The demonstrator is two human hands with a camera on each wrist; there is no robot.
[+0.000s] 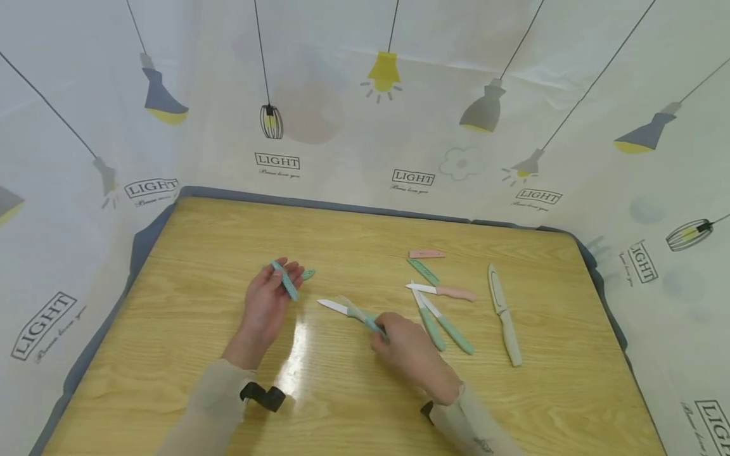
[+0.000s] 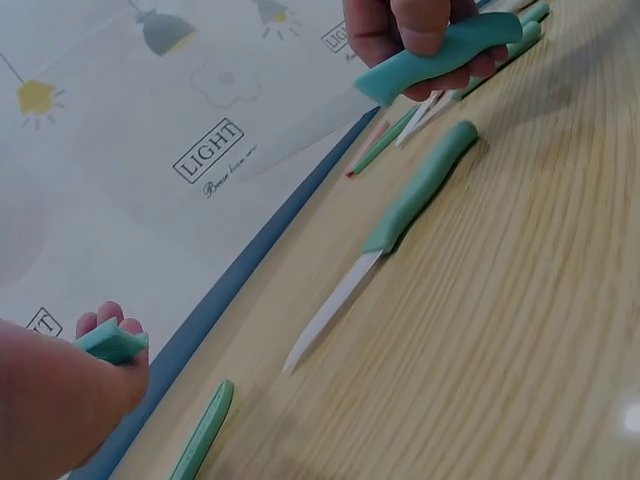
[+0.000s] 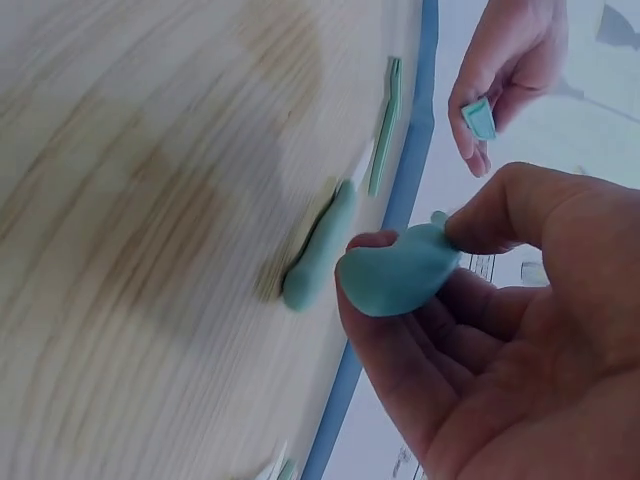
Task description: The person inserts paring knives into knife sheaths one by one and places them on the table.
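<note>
Teal-handled knife (image 2: pixel 398 77) was held above table (image 1: pixel 342 244) near centre of head frame, blade pointing upper left, long axis diagonal. Right hand (image 1: pixel 412 351) gripped its handle, fingers and thumb narrowed around it. Left hand (image 1: pixel 269 299), left of centre, palm up, fingers curled, held teal sheath (image 1: pixel 288 285), long axis running upper left to lower right. Green-handled knife (image 2: pixel 410 205) lay beneath raised one, tip pointing left in head frame.

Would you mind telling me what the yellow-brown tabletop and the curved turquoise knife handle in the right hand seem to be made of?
Curved turquoise knife handle: probably plastic, smooth and satin, evenly coloured. Yellow-brown tabletop: wood or laminate, glossy, with grain lines and bright reflection.
</note>
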